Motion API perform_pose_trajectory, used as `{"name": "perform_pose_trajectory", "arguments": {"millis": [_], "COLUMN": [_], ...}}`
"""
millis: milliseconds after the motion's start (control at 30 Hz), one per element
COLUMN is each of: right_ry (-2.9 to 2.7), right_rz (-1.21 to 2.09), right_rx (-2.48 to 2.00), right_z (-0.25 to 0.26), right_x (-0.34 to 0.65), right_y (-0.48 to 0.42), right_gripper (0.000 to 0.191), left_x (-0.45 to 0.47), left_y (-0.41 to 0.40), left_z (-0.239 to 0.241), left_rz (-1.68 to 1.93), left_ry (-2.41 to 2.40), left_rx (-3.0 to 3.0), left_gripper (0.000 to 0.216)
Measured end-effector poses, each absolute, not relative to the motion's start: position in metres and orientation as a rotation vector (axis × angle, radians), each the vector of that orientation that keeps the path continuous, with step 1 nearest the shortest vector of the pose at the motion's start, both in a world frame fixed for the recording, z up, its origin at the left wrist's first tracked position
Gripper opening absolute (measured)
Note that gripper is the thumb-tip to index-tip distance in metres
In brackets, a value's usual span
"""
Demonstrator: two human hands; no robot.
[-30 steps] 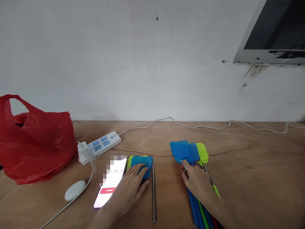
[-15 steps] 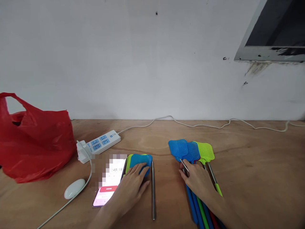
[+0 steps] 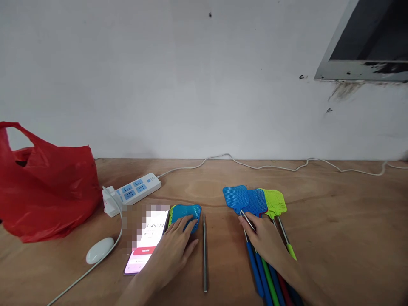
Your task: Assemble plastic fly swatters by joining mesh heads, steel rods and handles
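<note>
My left hand [image 3: 174,250] lies flat with its fingers stretched out on a small stack of blue and green fly-swatter heads [image 3: 188,211]. A bare metal rod [image 3: 204,253] lies just to the right of that hand. My right hand [image 3: 266,240] rests on a bundle of finished fly swatters [image 3: 251,200], its fingertips on the thin metal shafts below the blue heads. One green swatter [image 3: 274,201] sits at the right of the bundle. Blue, green and red handles [image 3: 266,276] run back under my wrist.
A phone [image 3: 147,244] with a lit screen lies left of my left hand. A white power strip [image 3: 134,191], a white oval device [image 3: 100,250] on a cable and a red plastic bag [image 3: 44,187] stand at the left. A white cable [image 3: 270,166] runs along the wall.
The green swatter has shifted slightly right, away from the blue heads. My right hand's fingers have slid a little along the shafts. My left hand has stayed on the stack.
</note>
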State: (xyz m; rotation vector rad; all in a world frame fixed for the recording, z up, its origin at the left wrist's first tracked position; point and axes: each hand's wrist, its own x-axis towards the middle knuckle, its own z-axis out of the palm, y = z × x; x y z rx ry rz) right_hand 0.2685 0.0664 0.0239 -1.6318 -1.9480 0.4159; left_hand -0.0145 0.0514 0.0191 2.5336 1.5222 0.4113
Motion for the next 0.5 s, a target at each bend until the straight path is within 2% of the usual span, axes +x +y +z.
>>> {"name": "perform_pose_trajectory", "arguments": {"millis": [100,200,333,500], "right_ry": [-1.567,-1.139,-0.759,-0.688], "right_rz": [0.864,1.228,1.197,1.275], "right_rx": [-1.461,-1.316,-1.166,-1.065], "right_z": [0.032,0.038,0.038,0.034], "right_x": [0.267,0.265,0.266,0.262], "right_y": [0.067,0.066,0.068,0.066], "right_gripper": [0.049,0.053,0.048,0.041], "left_x": [-0.015,-0.013,-0.009,-0.003], "left_y": [0.048,0.045,0.043,0.036], "left_z": [0.023,0.029,0.04,0.051], "left_rz": [0.436,0.488,0.561,0.619], "left_ry": [1.502,1.464,1.395,1.371], "left_rx": [2.516,2.501,2.458,2.301], "left_gripper": [0.041,0.037,0.031,0.029]}}
